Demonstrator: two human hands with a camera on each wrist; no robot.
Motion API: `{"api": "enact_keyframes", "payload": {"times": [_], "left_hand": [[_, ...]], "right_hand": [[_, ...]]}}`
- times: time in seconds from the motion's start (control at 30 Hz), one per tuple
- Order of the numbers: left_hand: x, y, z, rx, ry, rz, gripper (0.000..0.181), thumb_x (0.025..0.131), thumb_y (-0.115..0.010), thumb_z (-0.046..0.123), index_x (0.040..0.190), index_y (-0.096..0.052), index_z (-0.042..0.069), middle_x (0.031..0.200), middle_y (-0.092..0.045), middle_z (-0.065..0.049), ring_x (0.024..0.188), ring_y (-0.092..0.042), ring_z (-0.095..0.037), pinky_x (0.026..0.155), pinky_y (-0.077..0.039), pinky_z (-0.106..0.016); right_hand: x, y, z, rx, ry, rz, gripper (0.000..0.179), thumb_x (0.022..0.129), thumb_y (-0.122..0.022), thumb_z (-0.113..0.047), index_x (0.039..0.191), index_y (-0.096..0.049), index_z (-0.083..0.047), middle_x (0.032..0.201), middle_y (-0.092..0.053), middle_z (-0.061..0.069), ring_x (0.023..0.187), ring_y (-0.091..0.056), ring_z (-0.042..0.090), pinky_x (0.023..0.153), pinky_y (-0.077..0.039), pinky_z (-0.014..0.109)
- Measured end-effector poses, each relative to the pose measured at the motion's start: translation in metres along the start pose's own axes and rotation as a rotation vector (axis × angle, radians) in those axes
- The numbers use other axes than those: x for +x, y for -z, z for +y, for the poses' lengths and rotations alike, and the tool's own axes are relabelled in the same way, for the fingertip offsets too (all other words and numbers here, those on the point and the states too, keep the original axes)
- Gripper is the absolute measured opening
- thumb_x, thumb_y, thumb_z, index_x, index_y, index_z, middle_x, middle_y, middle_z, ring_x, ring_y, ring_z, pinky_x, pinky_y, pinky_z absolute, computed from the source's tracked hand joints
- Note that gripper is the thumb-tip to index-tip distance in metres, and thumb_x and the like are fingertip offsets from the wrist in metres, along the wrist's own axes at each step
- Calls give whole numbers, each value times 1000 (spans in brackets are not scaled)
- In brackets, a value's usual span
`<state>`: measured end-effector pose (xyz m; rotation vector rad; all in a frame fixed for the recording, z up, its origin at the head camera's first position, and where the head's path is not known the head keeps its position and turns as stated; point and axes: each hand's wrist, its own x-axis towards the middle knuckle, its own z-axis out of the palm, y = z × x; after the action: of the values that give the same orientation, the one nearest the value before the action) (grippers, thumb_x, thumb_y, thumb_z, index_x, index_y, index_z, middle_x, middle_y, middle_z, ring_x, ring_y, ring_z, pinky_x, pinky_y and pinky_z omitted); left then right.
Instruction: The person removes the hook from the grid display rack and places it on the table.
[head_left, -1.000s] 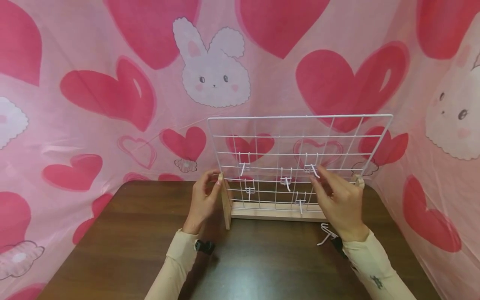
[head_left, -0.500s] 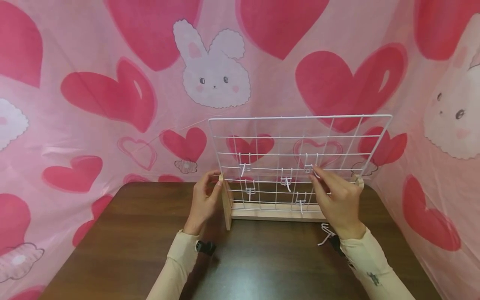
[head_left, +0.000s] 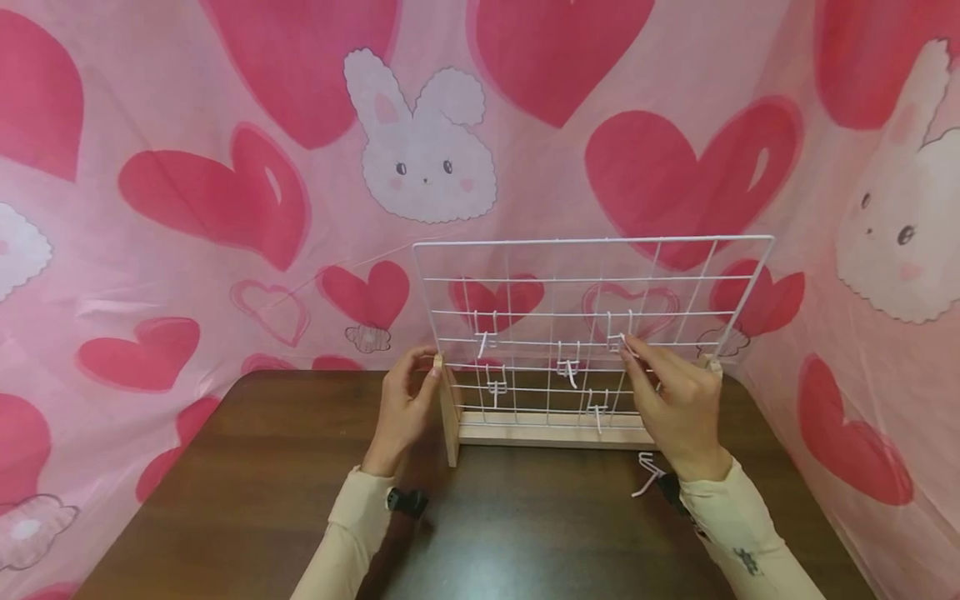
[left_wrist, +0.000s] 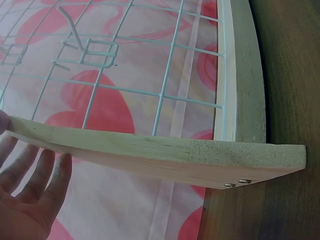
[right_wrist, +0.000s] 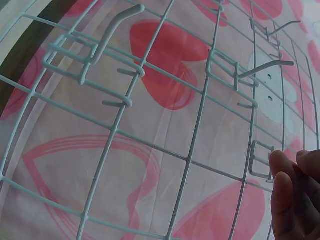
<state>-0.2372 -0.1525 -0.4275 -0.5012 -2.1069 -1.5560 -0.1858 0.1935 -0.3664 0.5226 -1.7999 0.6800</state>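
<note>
A white wire grid panel stands upright in a pale wooden stand on the table. With thumb and fingers, my left hand grips the top of the stand's left wooden upright. At the right of the grid, my right hand pinches the prong of a white wire hook; the fingertips hide most of that prong. Several more such hooks hang on the grid, among them an upper left hook, a middle hook and a lower right hook.
A loose white hook lies on the dark brown table, close to the right wrist's camera. Behind the grid hangs a pink cloth printed with hearts and rabbits, which also runs along both sides of the table.
My right fingers have shifted slightly left along the hook and now cover its prong, which showed more a second ago. My left hand keeps its grip. The head view has tilted slightly.
</note>
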Motion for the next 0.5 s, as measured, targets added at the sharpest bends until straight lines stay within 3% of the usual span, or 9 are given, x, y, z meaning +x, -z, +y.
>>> {"api": "enact_keyframes", "payload": {"times": [0.07, 0.17, 0.33, 0.5], "left_hand": [[0, 0, 0, 2, 1, 0, 28, 99, -66, 3, 127, -67, 1, 114, -74, -20, 104, -68, -14, 78, -58, -25], [0, 0, 0, 4, 3, 0, 28, 99, -66, 3, 127, -67, 2, 116, -74, -20, 105, -68, -19, 79, -58, -22], [-1, 0, 0, 5, 18, -2, 27, 99, -65, 4, 126, -67, 3, 116, -74, -20, 105, -68, -19, 80, -57, -20], [0, 0, 0, -5, 11, 2, 27, 100, -65, 5, 127, -67, 1, 117, -74, -21, 105, -68, -14, 83, -59, -25]], "right_hand": [[0, 0, 1, -3, 11, -5, 21, 86, -76, -5, 105, -81, 1, 78, -78, 17, 49, -55, 17, 49, -33, 25], [0, 0, 2, -5, 18, -11, 20, 86, -76, -6, 104, -81, 1, 76, -78, 17, 47, -50, 14, 49, -30, 25], [-1, 0, 2, -1, 7, -16, 23, 83, -79, -3, 105, -81, 1, 85, -80, 19, 51, -65, 24, 52, -34, 26], [1, -2, 1, 20, 12, 2, 21, 87, -77, -8, 105, -81, 2, 87, -79, 21, 60, -74, 34, 55, -35, 27]]}}
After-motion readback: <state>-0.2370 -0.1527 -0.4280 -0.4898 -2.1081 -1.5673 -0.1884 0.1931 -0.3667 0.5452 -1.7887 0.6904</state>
